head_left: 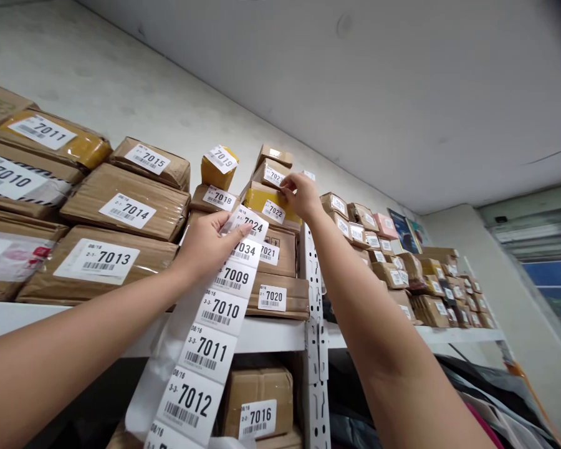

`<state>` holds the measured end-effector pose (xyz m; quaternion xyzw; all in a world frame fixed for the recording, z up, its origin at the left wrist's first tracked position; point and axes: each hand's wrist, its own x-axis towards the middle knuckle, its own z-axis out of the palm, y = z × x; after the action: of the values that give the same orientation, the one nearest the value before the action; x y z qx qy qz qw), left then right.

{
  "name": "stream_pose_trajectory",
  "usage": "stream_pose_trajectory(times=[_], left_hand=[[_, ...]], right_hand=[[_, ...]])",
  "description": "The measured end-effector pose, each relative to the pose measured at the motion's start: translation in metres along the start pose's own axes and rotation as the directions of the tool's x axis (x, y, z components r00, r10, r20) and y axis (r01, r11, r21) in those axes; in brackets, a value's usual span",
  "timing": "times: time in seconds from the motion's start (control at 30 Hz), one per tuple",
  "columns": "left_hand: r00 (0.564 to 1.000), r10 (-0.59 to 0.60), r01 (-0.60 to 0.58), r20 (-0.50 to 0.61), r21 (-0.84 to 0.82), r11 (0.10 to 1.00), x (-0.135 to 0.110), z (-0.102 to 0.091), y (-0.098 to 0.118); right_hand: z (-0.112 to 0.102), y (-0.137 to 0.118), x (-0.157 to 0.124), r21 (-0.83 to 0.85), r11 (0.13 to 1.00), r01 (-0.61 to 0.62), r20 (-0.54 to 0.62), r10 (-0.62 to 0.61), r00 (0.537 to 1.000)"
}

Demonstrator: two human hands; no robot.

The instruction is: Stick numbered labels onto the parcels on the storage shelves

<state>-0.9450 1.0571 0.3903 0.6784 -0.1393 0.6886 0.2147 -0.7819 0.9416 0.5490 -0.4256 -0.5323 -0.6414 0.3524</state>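
Observation:
My left hand [210, 246] grips a long strip of white number labels [214, 310] near its top end, the thumb lying over the label 7024. The strip hangs down toward me, printed with large numbers and barcodes. Up at the stacked parcels, my right hand [303, 192] has its fingertips pinched together at the right edge of a white label reading 7023 [274, 176]. That label lies against the front of a small brown box [262, 168]. Just below it is a yellow-taped parcel [256, 198] labelled 7022.
Brown parcels [121, 215] with number labels fill the white shelf [266, 337] on the left. A perforated white upright [314, 349] stands between the bays. More labelled boxes [395, 274] line the right shelf. Below sits a box [260, 393] labelled 7016, with dark fabric [477, 380] at right.

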Motion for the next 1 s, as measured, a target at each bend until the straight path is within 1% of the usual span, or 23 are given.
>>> stream_pose_trajectory(times=[0.07, 0.1, 0.13, 0.17, 0.2, 0.23, 0.27, 0.3, 0.33, 0.4, 0.47, 0.53, 0.6, 0.67, 0.73, 0.83, 0.9, 1.0], left_hand=[[1.0, 0.004, -0.004, 0.0, -0.003, 1.0, 0.0, -0.002, -0.001], [1.0, 0.006, -0.006, 0.003, -0.011, 1.0, 0.0, -0.003, -0.002], [1.0, 0.006, -0.006, 0.019, -0.032, 0.999, 0.0, -0.003, -0.004], [0.999, 0.011, -0.008, 0.05, -0.06, 0.998, 0.0, -0.003, -0.005], [0.995, 0.019, -0.01, 0.095, -0.087, 0.996, 0.0, -0.002, -0.007], [0.99, 0.033, -0.02, 0.134, -0.097, 0.995, -0.001, 0.0, -0.008], [0.986, 0.051, -0.038, 0.157, -0.084, 0.996, -0.002, 0.002, -0.009], [0.985, 0.061, -0.051, 0.164, -0.061, 0.997, -0.002, 0.004, -0.009], [0.986, 0.052, -0.046, 0.159, -0.044, 0.998, -0.003, 0.007, -0.009], [0.993, -0.008, 0.017, 0.117, -0.08, 0.997, -0.003, 0.013, -0.009], [0.995, -0.072, 0.083, 0.066, -0.181, 0.98, -0.003, 0.018, -0.009], [0.996, -0.085, 0.08, -0.018, -0.207, 0.975, -0.003, 0.021, -0.01], [0.993, -0.049, 0.034, -0.107, -0.141, 0.989, -0.002, 0.023, -0.011], [0.984, 0.005, -0.014, -0.177, -0.047, 0.999, -0.002, 0.024, -0.012], [0.975, 0.034, -0.035, -0.22, -0.001, 0.999, -0.001, 0.025, -0.012], [0.978, 0.012, -0.013, -0.21, -0.007, 1.0, -0.001, 0.026, -0.008], [0.983, 0.013, -0.012, -0.183, 0.009, 1.0, -0.001, 0.025, -0.005], [0.99, 0.02, -0.017, -0.142, 0.026, 1.0, -0.006, 0.021, 0.0]], right_hand=[[-0.006, -0.009, -0.013, 0.085, 0.994, -0.072, -0.076, 0.078, 0.994], [-0.01, -0.017, -0.022, 0.167, 0.982, -0.087, -0.101, 0.104, 0.989], [-0.013, -0.028, -0.031, 0.273, 0.958, -0.086, -0.093, 0.116, 0.989], [-0.016, -0.039, -0.041, 0.394, 0.915, -0.085, -0.047, 0.113, 0.992], [-0.018, -0.05, -0.052, 0.508, 0.855, -0.101, 0.054, 0.085, 0.995], [-0.02, -0.06, -0.062, 0.586, 0.799, -0.134, 0.164, 0.045, 0.985], [-0.02, -0.068, -0.072, 0.628, 0.759, -0.175, 0.253, 0.014, 0.967], [-0.019, -0.073, -0.08, 0.646, 0.732, -0.214, 0.311, 0.003, 0.95], [-0.017, -0.077, -0.087, 0.654, 0.717, -0.242, 0.33, 0.017, 0.944], [-0.014, -0.078, -0.095, 0.677, 0.68, -0.283, 0.308, 0.087, 0.947], [-0.011, -0.076, -0.099, 0.726, 0.606, -0.325, 0.287, 0.163, 0.944], [-0.009, -0.076, -0.1, 0.774, 0.52, -0.361, 0.279, 0.232, 0.932], [-0.007, -0.079, -0.102, 0.803, 0.469, -0.367, 0.25, 0.294, 0.923], [-0.004, -0.083, -0.105, 0.81, 0.482, -0.333, 0.185, 0.329, 0.926], [-0.001, -0.087, -0.106, 0.81, 0.512, -0.287, 0.124, 0.33, 0.936], [0.0, -0.085, -0.094, 0.789, 0.575, -0.217, 0.043, 0.301, 0.953], [-0.001, -0.076, -0.071, 0.714, 0.678, -0.177, -0.054, 0.305, 0.951], [-0.001, -0.049, -0.014, 0.465, 0.874, -0.141, -0.26, 0.287, 0.922]])
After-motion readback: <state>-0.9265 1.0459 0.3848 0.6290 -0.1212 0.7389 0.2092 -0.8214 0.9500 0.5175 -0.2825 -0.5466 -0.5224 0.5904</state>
